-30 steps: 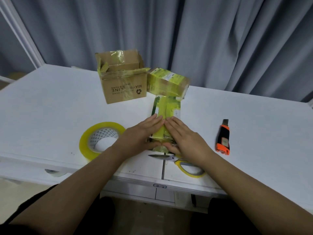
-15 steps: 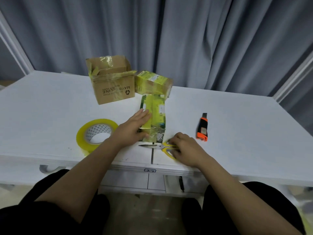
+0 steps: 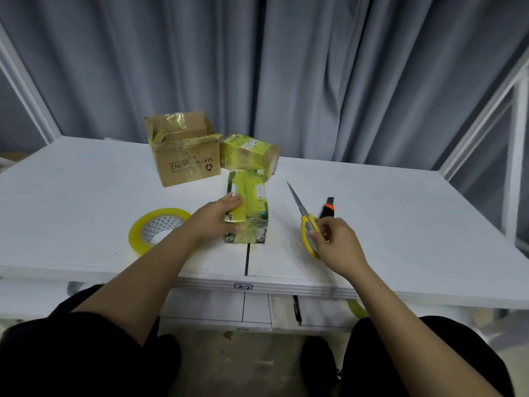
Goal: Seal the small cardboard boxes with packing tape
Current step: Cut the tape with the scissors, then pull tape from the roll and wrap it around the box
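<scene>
A long small box (image 3: 253, 202) wrapped in yellowish tape lies mid-table, its short end facing me. My left hand (image 3: 217, 222) rests on its left side and top, fingers laid along it. My right hand (image 3: 335, 243) grips the yellow handles of the scissors (image 3: 302, 213), blades pointing away, to the right of the box. A roll of yellow packing tape (image 3: 156, 230) lies flat to the left of my left hand.
An open brown cardboard box (image 3: 186, 164) and a taped smaller box (image 3: 252, 153) stand behind the long box. An orange and black utility knife (image 3: 328, 209) lies just beyond the scissors. Grey curtains hang behind the white table (image 3: 415, 230).
My right hand left the box, took the scissors from the table's front edge and carried them to the right beside the knife. My left hand stayed on the box.
</scene>
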